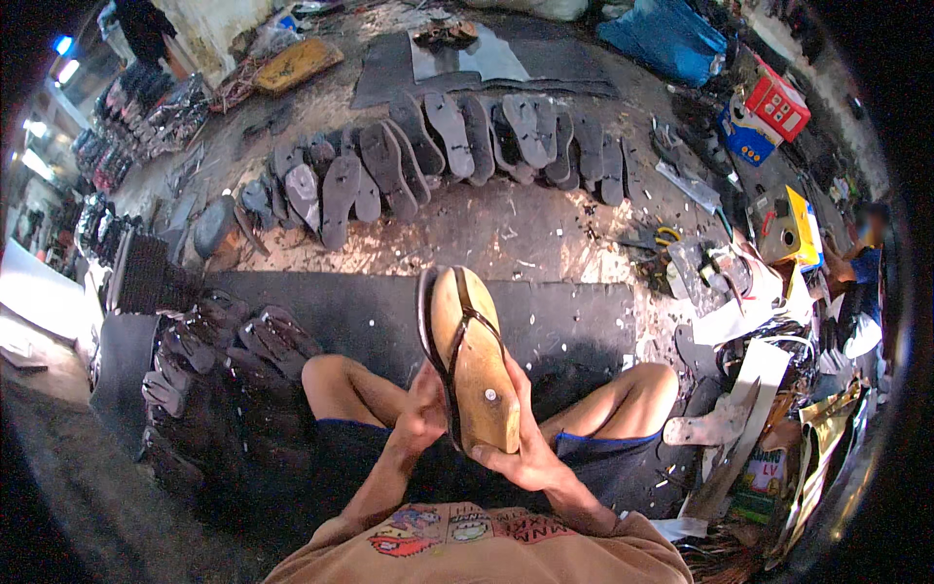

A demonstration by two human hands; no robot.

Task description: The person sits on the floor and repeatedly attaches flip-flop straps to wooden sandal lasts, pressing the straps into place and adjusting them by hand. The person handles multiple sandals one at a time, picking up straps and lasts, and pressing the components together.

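Over my lap is a wooden shoe last, pale yellow-brown, toe pointing away from me. A dark thong strap crosses its upper face, and a round whitish spot shows near the heel. Along the left side of the last runs a dark sandal sole, seen mostly edge-on. My left hand is closed against this sole's left side, its fingertips partly hidden. Wrapped around the last's heel end and right side is my right hand, thumb near the heel.
Grey and dark sandal soles lie in a curved row ahead. Finished-looking dark sandals are piled at left. To the right are yellow-handled scissors, a red box, a blue box and scraps. A black sheet covers the floor before me.
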